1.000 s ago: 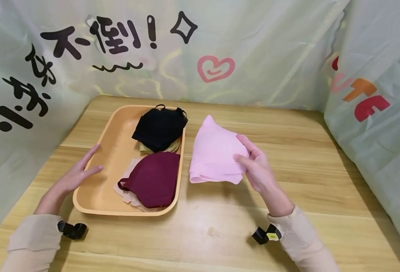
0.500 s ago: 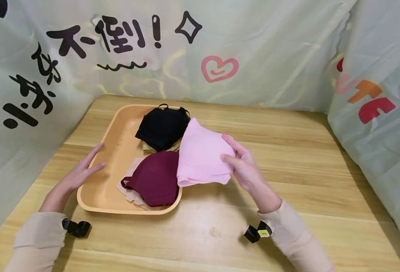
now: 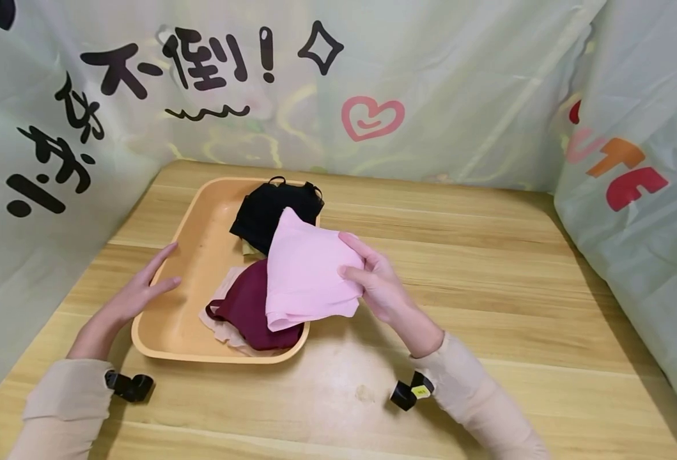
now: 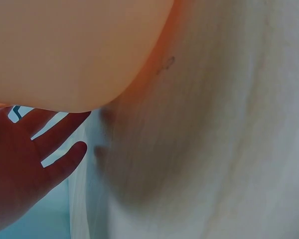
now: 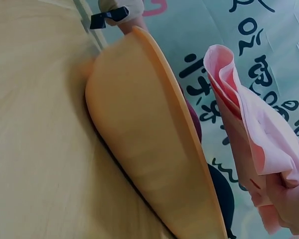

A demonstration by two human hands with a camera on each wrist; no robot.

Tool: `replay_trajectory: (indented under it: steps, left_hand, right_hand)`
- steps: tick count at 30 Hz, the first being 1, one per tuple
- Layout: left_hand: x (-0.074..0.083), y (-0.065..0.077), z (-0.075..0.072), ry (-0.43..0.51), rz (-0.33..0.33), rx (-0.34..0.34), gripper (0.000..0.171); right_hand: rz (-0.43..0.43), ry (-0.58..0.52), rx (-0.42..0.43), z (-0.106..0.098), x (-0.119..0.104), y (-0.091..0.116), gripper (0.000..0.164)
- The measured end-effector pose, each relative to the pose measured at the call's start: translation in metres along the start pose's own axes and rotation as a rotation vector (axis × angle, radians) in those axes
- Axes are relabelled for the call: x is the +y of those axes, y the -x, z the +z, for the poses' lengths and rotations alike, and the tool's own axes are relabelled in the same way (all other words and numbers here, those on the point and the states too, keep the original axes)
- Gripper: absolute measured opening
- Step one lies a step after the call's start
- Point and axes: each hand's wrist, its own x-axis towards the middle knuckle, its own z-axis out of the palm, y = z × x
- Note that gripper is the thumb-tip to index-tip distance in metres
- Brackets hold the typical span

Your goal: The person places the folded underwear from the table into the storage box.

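My right hand point(image 3: 385, 287) pinches a folded pink bra point(image 3: 312, 275) by its right edge, thumb on top. The bra hangs over the right side of an orange tray point(image 3: 168, 332), above the tray's rim in the right wrist view. Beneath it, a folded maroon bra point(image 3: 245, 310) lies in the tray on a pale pink garment point(image 3: 223, 332), partly hidden. Farther back, a folded black bra point(image 3: 263, 214) sits on a yellowish garment point(image 3: 250, 249). At the tray's left side, my left hand point(image 3: 121, 301) rests with fingers extended; the left wrist view shows them by its outer wall point(image 4: 74, 59).
The tray stands on a wooden table point(image 3: 488, 268), left of the middle. Printed cloth point(image 3: 459, 83) hangs behind the table and along both sides. A small black camera point(image 3: 131, 388) is strapped to the left wrist and another camera point(image 3: 410, 391) to the right.
My right hand has carried the pink bra leftward, from over the table to over the tray, where it now covers part of the maroon and black bras. The left hand stays at the tray.
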Motion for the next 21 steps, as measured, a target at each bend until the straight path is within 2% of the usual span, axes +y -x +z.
replay_trajectory:
  steps: [8,21]
  left_hand:
    - [-0.001,-0.001,0.000,0.014,0.000,0.001,0.072]
    - [-0.002,-0.001,0.000,0.001,0.008,0.006,0.072]
  right_hand:
    - [0.010,-0.007,-0.052,0.014,0.010,-0.005,0.067]
    - [0.010,0.006,-0.056,0.023,0.024,-0.013,0.066]
